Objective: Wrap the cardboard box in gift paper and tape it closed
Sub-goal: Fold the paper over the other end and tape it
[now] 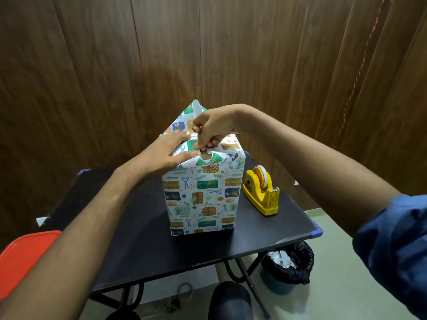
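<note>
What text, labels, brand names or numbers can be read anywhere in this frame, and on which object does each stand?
No legible text anywhere.
Gift paper on the box: only pictures (parcels, scissors, sprigs), no words.
Yellow tape dispenser: a small sticker on its side, too blurred to read.
Red lid, black table and lined bin: no markings show.
</note>
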